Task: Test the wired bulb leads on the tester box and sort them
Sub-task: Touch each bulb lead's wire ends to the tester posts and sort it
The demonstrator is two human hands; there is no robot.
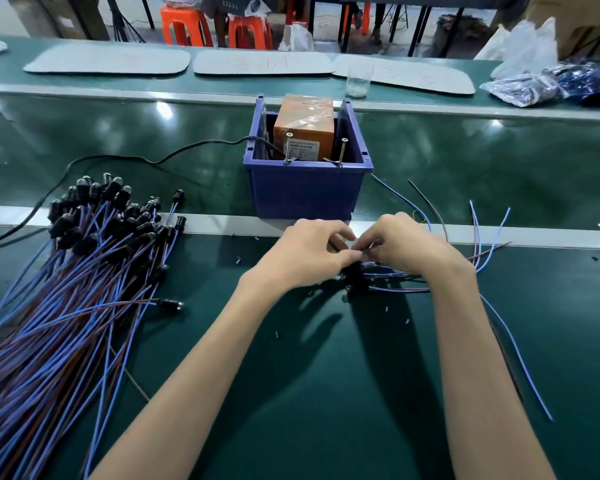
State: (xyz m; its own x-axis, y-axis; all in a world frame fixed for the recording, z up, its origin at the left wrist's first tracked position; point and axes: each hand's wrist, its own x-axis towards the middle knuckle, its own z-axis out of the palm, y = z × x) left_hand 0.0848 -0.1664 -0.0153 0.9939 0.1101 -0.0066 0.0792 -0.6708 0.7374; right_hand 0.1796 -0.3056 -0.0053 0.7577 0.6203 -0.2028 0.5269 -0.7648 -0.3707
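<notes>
Pinch on small bunch (355, 275), mid table (326, 375): L hand (312, 251) + R hand (406, 247) together.
Fingers of both curl on wire ends, black sockets lying just under them. Big pile (84, 271) of leads at left. Behind: blue bin (305, 192) w/ orange tester (303, 123) inside, 2 screws (288, 147) on front rim.

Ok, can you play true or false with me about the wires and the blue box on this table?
1. The orange tester box sits inside the blue bin. True.
2. The big pile of wired bulb leads lies on the person's right. False: it lies on their left.
3. Both the left hand and the right hand pinch a small bunch of leads in front of the bin. True.
4. The clear plastic cup stands inside the bin. False: it stands on the far table behind it.
</notes>
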